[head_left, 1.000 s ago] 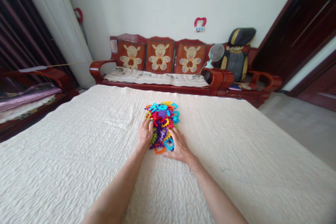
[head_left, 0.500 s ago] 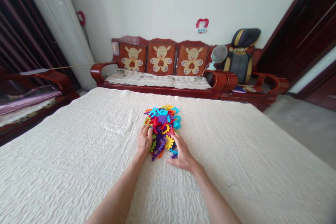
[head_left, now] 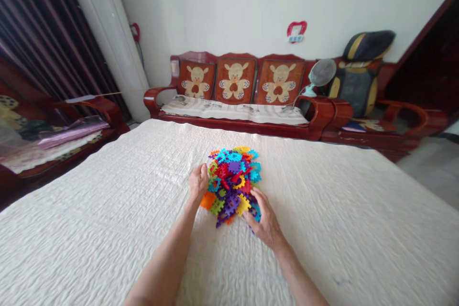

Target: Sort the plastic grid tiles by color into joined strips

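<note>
A heap of colourful interlocking plastic building pieces [head_left: 234, 167] lies on the white quilted cover [head_left: 143, 177]. They are flat with notched edges, in purple, red, blue, green, yellow and orange. My left hand [head_left: 199, 182] is at the heap's left side, cupped with its thumb uppermost; part of its fingers is hidden, and I see no piece in it. Just below it is an orange piece [head_left: 208, 200]. On the near right side, my right hand [head_left: 266, 220] has thumb and fingers spread around the edge, close to a yellow piece [head_left: 243, 204] and a blue one.
Behind the covered surface stands a wooden sofa [head_left: 233, 124] with bear-patterned cushions [head_left: 235, 81]. A small fan [head_left: 322, 74] and a chair with a massage cushion [head_left: 355, 86] are on the right. Another wooden seat [head_left: 111, 110] is at the left, before dark curtains [head_left: 64, 24].
The view has swung left, so everything appears further right. My left hand has drawn slightly away from the heap's left edge, uncovering orange, green and blue pieces. My right hand stays beside the heap.
</note>
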{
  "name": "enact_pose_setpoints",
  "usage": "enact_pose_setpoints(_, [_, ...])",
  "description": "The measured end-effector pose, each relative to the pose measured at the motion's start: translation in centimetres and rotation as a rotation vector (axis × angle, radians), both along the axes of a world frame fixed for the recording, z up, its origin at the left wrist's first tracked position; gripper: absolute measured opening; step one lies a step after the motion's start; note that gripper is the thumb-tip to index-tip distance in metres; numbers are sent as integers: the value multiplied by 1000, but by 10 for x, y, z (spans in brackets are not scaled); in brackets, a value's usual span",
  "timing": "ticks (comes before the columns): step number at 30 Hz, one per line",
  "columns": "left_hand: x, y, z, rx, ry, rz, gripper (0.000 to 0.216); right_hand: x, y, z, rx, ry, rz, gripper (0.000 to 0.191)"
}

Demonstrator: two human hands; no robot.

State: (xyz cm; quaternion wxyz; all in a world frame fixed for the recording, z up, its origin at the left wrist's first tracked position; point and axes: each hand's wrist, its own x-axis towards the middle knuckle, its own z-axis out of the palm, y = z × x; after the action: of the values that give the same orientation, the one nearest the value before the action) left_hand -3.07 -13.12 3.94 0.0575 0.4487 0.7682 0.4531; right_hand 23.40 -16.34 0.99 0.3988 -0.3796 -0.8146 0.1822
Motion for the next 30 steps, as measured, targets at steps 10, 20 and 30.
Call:
enact_pose_setpoints(10, [-16, 51, -14, -74, 44, -55, 30, 0, 4, -6, -11, -42, -67, 45])
enact_pose_setpoints(20, [-12, 56, -20, -99, 14, -200, 30, 0, 5, -4, -43, -11, -70, 40])
enact_pose_setpoints(30, [-11, 55, -20, -19, -63, -119, 32, -2, 4, 6, -65, 113, -73, 31])
